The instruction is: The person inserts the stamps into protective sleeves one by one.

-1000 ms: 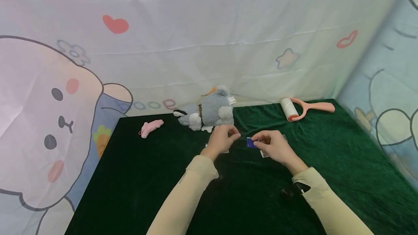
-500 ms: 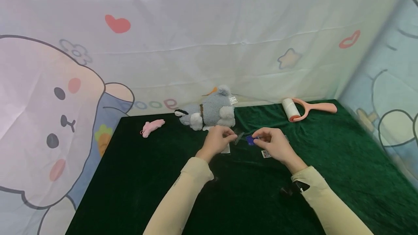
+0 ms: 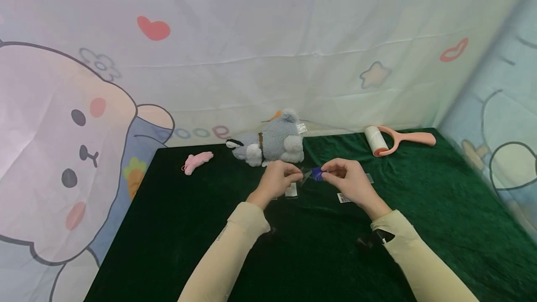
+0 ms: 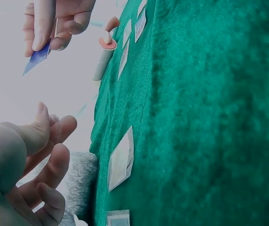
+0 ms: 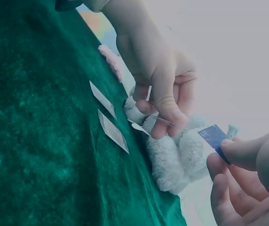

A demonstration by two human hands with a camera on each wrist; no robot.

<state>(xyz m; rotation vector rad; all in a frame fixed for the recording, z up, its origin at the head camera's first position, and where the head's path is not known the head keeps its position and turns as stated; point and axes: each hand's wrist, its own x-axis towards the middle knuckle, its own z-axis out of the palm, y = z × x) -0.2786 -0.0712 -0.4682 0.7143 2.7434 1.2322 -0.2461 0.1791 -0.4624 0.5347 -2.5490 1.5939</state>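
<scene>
My left hand (image 3: 274,181) pinches a thin, clear plastic piece (image 3: 306,177) like a small bag, which in the right wrist view shows edge-on between thumb and fingertip. Between the thumb and fingers of my right hand (image 3: 350,181) is a small blue card (image 5: 213,137) with pale print. Both hands are above the green cloth, with the card close beside the clear plastic in the head view. Below my left hand lies a white card in a clear sleeve (image 3: 291,190). A small printed card (image 3: 344,197) lies under my right hand.
A grey plush toy (image 3: 278,143) lies behind the hands, and a pink plush (image 3: 197,162) is to its left. At the back right rests a lint roller (image 3: 376,141) with a pink handle. More small sleeves (image 4: 123,61) lie on the green cloth (image 3: 189,236).
My right hand has brought the blue card leftward and slightly up, closer to the clear plastic. My left hand has shifted left, uncovering the white card in its sleeve.
</scene>
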